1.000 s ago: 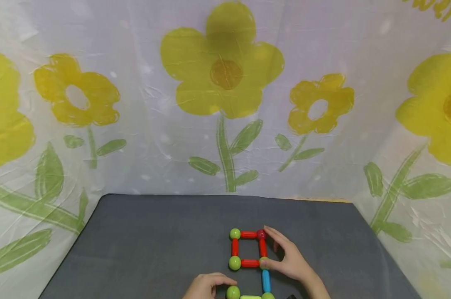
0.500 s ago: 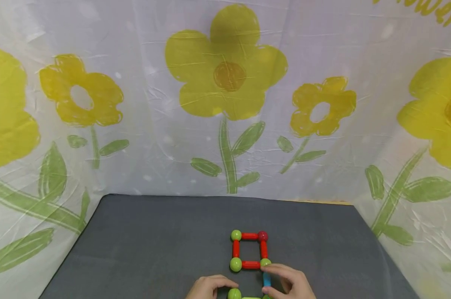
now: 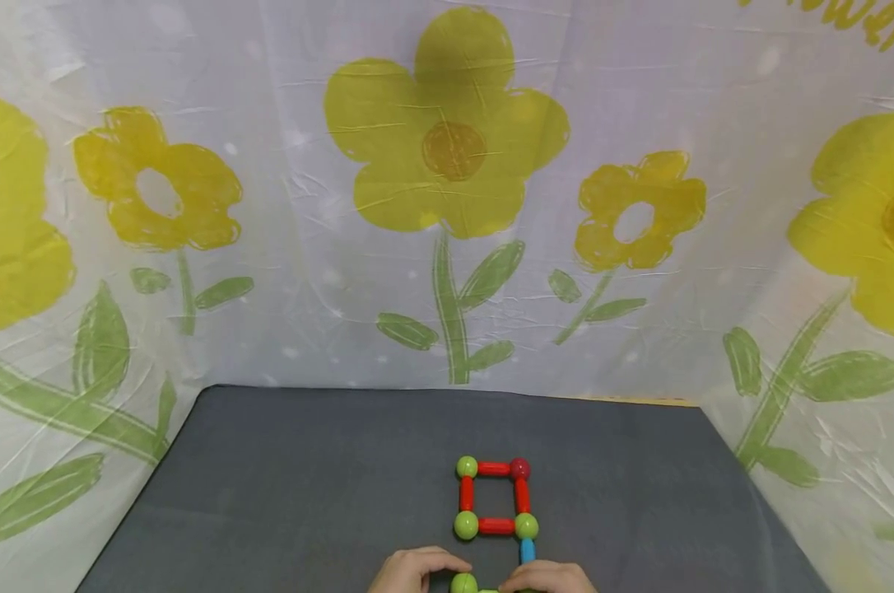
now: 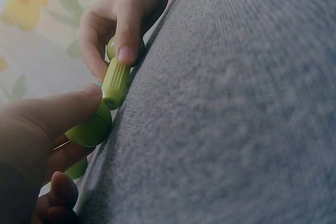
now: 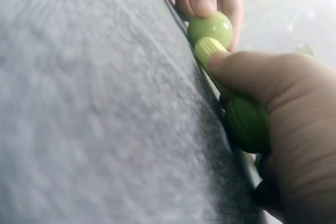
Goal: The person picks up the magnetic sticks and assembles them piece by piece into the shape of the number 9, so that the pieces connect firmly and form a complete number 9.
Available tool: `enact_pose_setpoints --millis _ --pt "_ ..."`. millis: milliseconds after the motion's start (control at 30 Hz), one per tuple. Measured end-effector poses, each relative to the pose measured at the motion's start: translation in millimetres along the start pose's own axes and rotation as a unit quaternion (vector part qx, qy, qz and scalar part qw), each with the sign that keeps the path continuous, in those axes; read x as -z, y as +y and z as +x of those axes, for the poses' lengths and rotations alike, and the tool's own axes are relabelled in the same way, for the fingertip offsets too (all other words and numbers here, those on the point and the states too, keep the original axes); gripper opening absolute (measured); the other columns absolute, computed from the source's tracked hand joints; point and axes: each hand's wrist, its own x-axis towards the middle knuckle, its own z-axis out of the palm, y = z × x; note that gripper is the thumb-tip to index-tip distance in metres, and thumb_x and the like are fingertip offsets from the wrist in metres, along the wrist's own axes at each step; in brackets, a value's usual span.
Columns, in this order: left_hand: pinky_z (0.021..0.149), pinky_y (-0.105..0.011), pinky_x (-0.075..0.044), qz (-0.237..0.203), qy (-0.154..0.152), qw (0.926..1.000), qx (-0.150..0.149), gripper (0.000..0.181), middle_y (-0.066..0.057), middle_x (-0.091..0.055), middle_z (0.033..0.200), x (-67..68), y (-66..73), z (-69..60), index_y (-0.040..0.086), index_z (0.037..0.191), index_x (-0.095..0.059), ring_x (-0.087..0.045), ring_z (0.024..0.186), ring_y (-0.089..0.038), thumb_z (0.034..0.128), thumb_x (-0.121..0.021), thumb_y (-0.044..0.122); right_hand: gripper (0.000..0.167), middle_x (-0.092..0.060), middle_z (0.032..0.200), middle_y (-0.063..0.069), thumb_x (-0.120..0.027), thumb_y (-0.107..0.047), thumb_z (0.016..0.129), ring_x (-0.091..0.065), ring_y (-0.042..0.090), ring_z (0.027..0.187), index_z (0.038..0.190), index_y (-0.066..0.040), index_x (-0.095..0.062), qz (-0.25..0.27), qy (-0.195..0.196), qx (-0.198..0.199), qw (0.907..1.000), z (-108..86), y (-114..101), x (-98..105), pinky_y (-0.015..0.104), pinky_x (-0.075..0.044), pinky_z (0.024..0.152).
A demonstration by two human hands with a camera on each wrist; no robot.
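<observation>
At the bottom edge of the head view, my left hand [image 3: 420,570] pinches a green ball [image 3: 464,584] between thumb and fingers. My right hand [image 3: 551,578] grips a yellow-green magnetic stick [image 4: 114,83], its thumb lying along it, beside another green ball [image 5: 247,124]. That stick spans the two balls. A blue stick [image 3: 527,550], partly covered by the right hand, runs up to a square of red sticks [image 3: 495,526] with green balls [image 3: 466,525] at three corners and a dark red ball [image 3: 519,469] at the fourth.
The pieces lie on a dark grey cloth-covered table [image 3: 306,469]. Behind it and at the sides hangs a pale curtain [image 3: 291,247] printed with yellow flowers.
My right hand has moved from the red square's right side, down past the blue stick, to the yellow-green stick. The left hand stays by its green ball.
</observation>
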Motion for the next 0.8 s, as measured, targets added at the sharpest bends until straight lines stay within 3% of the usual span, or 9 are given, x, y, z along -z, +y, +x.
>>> enact_pose_setpoints --millis 200,467,800 --pt "0.053 -0.016 -0.034 0.008 0.005 1.0 0.002 0.025 0.02 -0.067 0.093 0.6 1.1 1.0 0.009 0.116 -0.082 -0.039 0.054 0.004 0.0937 -0.08 0.021 0.025 -0.079 0.106 -0.001 -0.065 -0.002 0.1 -0.074 0.007 0.096 0.115 -0.015 -0.08 -0.01 0.018 -0.023 0.9995 3.8 -3.3 -1.5 0.019 -0.057 0.079" --pt "0.053 -0.015 -0.033 0.016 0.014 0.9997 0.011 0.023 0.021 -0.064 0.089 1.0 2.2 2.1 0.012 0.113 -0.083 -0.038 0.054 0.003 0.0937 -0.079 0.023 0.026 -0.079 0.108 -0.001 -0.064 -0.001 0.1 -0.073 0.007 0.097 0.116 -0.014 -0.08 0.024 0.019 -0.046 0.9985 3.4 -1.2 -0.8 0.028 -0.06 0.078" --pt "0.053 -0.015 -0.033 0.022 0.008 0.9997 0.003 0.024 0.021 -0.063 0.089 0.9 5.5 3.2 0.009 0.112 -0.082 -0.039 0.055 0.004 0.0931 -0.08 0.023 0.025 -0.079 0.109 -0.003 -0.064 -0.002 0.101 -0.072 0.006 0.097 0.116 -0.014 -0.08 0.041 0.021 -0.083 0.9954 5.7 -3.3 1.1 0.028 -0.059 0.079"
